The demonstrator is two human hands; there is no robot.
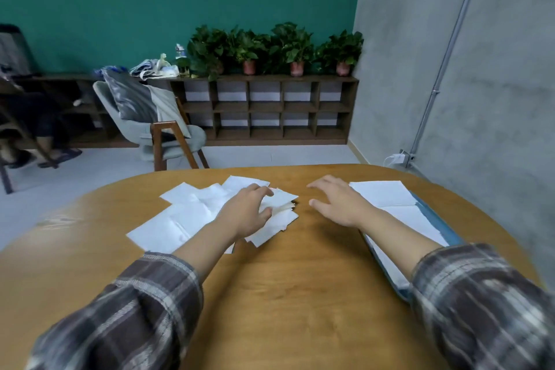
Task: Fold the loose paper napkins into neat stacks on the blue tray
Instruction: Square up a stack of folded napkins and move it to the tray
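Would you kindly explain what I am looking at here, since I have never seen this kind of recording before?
There is no machine here: a person works with two bare hands. The single picture comes from a wide-angle camera worn on their head, looking forward and down, so the arms reach in from the bottom. In front is a wooden table. On its left lies a spread of loose napkins. The left hand rests on them, with fingers and thumb curled round the top sheets at the pile's right edge. The right hand hangs open above the bare wood and holds nothing. At the right edge lies the blue tray, with flat napkins already on it.
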